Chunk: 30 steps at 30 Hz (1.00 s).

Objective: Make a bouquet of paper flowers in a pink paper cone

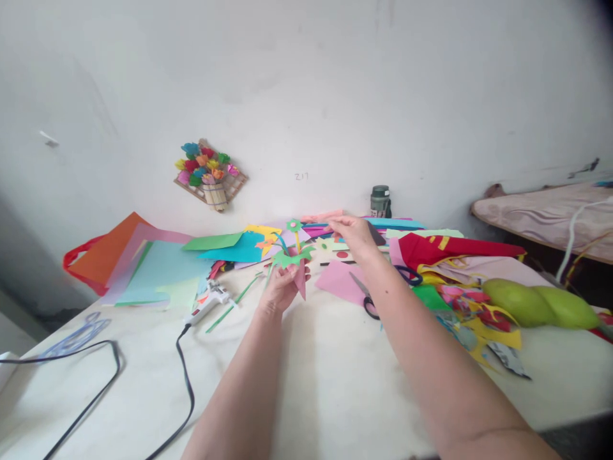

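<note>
My left hand (282, 285) is closed around a pink paper cone (301, 282) with green paper leaves (293, 257) at its top and a green paper flower (294, 225) on a stem. My right hand (352, 234) reaches farther back over the pile of coloured paper (268, 239), fingers pinched on a small paper piece I cannot make out. Black-handled scissors (371, 300) lie on a pink sheet (338, 280) under my right forearm.
A white glue gun (209, 300) with a black cord (184, 377) lies to the left. Orange and pale sheets (138, 262) are stacked far left. Paper scraps (467, 313) and a green gourd-shaped object (541, 305) sit right. A dark jar (380, 201) stands by the wall; a paper-flower basket (209, 174) hangs there.
</note>
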{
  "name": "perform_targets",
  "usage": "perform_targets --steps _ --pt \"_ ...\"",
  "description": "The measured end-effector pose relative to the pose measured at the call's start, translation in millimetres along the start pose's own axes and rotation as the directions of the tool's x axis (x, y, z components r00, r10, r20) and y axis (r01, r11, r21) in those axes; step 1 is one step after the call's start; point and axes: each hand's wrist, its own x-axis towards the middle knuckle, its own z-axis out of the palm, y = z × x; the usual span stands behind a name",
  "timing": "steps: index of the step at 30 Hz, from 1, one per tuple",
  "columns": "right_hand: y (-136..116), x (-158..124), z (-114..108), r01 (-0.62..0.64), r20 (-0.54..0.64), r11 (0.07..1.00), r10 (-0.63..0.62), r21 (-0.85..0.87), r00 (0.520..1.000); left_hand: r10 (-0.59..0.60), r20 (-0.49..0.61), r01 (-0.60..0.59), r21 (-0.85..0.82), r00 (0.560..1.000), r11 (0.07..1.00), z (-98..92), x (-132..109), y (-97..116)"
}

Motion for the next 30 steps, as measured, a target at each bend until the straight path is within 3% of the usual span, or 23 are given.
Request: perform_targets --steps 3,6,9,16,20,30 --pt "2.7 -1.3 1.8 -0.044 0.142 0.998 0.038 0.041 0.989 -0.038 0.007 0.038 -0.01 0.999 0.999 -0.3 -1.2 -0.5" --pt "0.9 -2.1 6.2 0.162 0.203 0.986 -0.165 0.03 0.965 -0.071 0.013 0.071 -0.015 0.997 0.997 0.4 -2.4 0.2" --pt "-1.4 -1.2 7.1 0.389 0.209 0.917 -0.365 -0.086 0.907 -0.075 0.033 0.075 -0.018 0.997 0.997 0.3 -3.1 0.5" --pt "-6.1 -1.5 4.7 0.626 0.261 0.692 -0.57 -0.359 0.779 -0.073 0.055 0.073 0.016 0.996 0.997 -3.3 -3.0 -0.2" --pt "-7.7 -3.3 7.6 0.697 0.38 0.555 -0.587 -0.455 0.715 -0.086 0.071 0.087 0.001 0.994 0.996 -2.7 -3.7 0.4" --pt "-6.3 -1.7 7.7 0.742 0.472 0.472 -0.574 -0.476 0.669 -0.102 0.08 0.104 -0.016 0.992 0.994 -3.6 -4.8 0.3"
